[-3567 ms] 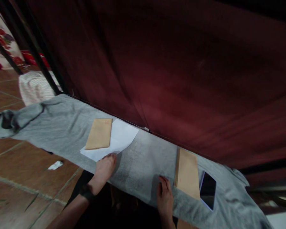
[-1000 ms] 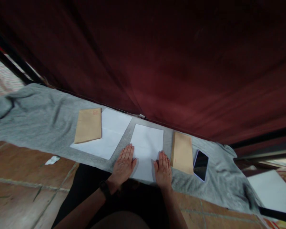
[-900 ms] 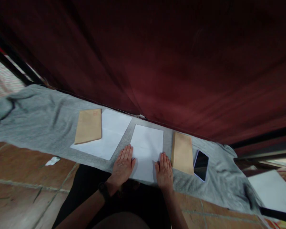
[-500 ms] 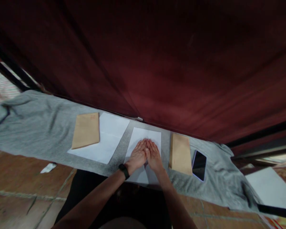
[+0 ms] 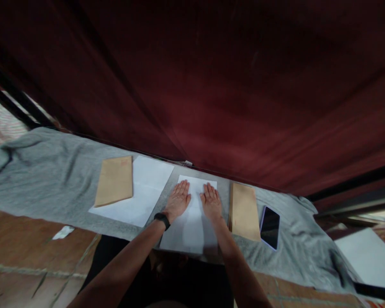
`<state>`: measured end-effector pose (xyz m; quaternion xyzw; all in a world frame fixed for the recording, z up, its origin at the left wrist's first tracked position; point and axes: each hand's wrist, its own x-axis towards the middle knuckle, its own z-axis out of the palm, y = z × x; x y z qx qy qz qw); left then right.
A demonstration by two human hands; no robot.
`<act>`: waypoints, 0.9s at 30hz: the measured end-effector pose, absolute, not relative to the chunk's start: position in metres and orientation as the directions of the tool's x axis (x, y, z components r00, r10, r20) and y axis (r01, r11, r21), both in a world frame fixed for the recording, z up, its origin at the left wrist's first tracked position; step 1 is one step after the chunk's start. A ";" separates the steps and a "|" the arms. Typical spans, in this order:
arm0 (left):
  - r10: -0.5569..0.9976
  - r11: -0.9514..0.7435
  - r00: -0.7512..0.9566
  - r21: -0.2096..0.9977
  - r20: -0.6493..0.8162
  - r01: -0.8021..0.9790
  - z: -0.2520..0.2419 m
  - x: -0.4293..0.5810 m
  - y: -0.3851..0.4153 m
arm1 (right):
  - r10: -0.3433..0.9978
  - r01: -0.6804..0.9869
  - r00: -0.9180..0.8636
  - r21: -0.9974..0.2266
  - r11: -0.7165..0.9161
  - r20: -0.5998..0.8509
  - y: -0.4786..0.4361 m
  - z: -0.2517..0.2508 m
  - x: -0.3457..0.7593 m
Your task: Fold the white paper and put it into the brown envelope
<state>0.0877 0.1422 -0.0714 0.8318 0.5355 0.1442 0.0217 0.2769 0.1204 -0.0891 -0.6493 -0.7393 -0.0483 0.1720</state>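
A white sheet of paper point(image 5: 193, 231) lies in front of me on a grey cloth. My left hand point(image 5: 179, 199) rests flat on its left side, fingers stretched out and pointing away from me. On the sheet's right side my right hand point(image 5: 211, 201) lies flat too, fingers extended. A strip of bare paper shows between the two hands, and neither grips anything. To the right sits a stack of brown envelopes point(image 5: 244, 211). On the left a brown envelope point(image 5: 114, 180) partly covers more white paper point(image 5: 149, 184).
The grey cloth point(image 5: 51, 171) covers a long narrow surface against a dark red panel point(image 5: 192, 107). A phone point(image 5: 270, 227) lies right of the envelope stack. A white scrap point(image 5: 63, 232) is on the tiled floor, and a white sheet-like item point(image 5: 368, 256) is at far right.
My hands were together at the middle of the sheet. They have slid apart, the left one to the left and the right one to the right, with palms now flat.
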 end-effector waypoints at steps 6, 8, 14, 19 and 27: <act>0.931 -0.331 0.292 0.170 0.219 0.928 -0.075 0.080 0.142 | 0.917 0.989 0.026 -0.144 0.035 0.399 0.119 -0.097 0.293; 0.934 -0.314 0.273 0.167 0.230 0.935 -0.076 0.077 0.142 | 0.910 0.986 0.078 -0.167 -0.009 0.408 0.117 -0.098 0.296; 0.923 -0.325 0.267 0.189 0.277 0.927 -0.070 0.090 0.145 | 0.918 0.956 0.196 -0.275 -0.102 0.343 0.117 -0.090 0.290; 0.817 -0.555 0.498 0.162 0.291 0.816 -0.067 0.121 0.152 | 0.948 0.939 -0.106 -0.283 0.195 0.301 0.133 -0.079 0.268; 0.842 -0.534 0.503 0.165 0.195 0.829 -0.075 0.120 0.163 | 0.964 0.977 -0.121 -0.144 0.158 0.236 0.145 -0.083 0.267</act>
